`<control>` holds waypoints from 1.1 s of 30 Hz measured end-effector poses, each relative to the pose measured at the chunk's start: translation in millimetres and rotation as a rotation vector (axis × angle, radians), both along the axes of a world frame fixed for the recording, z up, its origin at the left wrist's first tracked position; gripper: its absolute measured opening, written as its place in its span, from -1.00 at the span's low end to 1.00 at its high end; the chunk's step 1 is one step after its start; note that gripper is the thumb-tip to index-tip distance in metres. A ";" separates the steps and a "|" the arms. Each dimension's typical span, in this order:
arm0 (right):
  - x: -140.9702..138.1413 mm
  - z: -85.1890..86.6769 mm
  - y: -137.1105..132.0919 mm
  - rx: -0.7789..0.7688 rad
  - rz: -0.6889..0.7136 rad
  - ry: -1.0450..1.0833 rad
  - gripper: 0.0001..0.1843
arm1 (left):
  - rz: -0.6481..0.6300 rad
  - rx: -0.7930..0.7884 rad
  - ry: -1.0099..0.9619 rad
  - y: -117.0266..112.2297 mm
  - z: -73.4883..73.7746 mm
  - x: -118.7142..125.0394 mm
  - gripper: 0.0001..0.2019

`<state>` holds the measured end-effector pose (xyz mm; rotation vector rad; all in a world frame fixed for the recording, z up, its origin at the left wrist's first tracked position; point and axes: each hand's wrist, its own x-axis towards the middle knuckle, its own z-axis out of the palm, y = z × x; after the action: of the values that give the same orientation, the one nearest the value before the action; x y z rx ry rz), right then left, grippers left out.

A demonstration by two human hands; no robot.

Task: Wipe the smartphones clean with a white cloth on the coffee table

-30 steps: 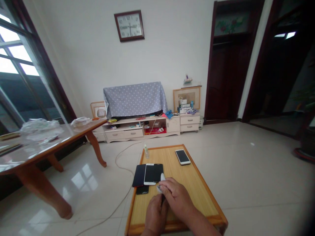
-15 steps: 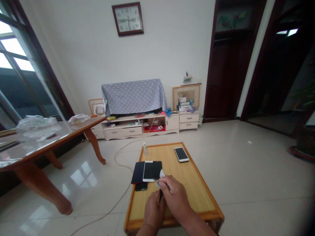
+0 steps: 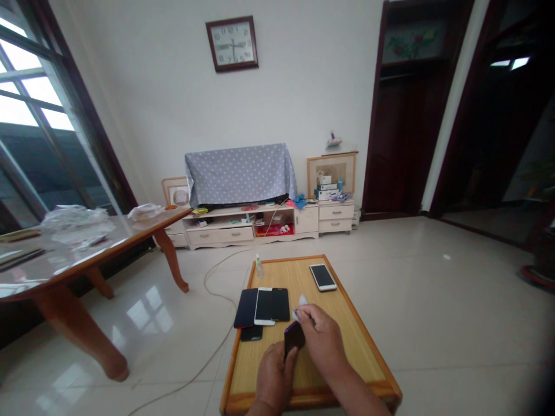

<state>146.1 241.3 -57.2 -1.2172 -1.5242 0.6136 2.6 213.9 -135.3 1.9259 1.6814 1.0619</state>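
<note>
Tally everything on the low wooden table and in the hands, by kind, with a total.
White-framed smartphones: 2
Black smartphones, one in the left hand: 4
Small clear plastic bottle: 1
White cloth in the right hand: 1
Total: 8

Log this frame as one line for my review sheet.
left hand: holds dark smartphone | right hand: pinches white cloth | surface: wooden low table, other phones
</note>
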 end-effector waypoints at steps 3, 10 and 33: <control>0.1 -0.5 -0.6 0.010 0.004 -0.022 -0.72 | 0.003 -0.011 0.008 0.1 0.9 -0.4 -0.61; -2.7 -0.6 -4.1 0.028 0.024 -0.039 -0.73 | -0.006 -0.054 0.033 1.0 -4.3 -3.5 -0.63; -1.2 2.4 -2.9 0.041 0.016 -0.076 -0.73 | -0.019 -0.025 0.025 3.8 -13.4 -5.8 -0.64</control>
<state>144.9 238.4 -54.9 -1.2103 -1.6032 0.5495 -3.2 217.7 -148.8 1.9430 1.6791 1.0087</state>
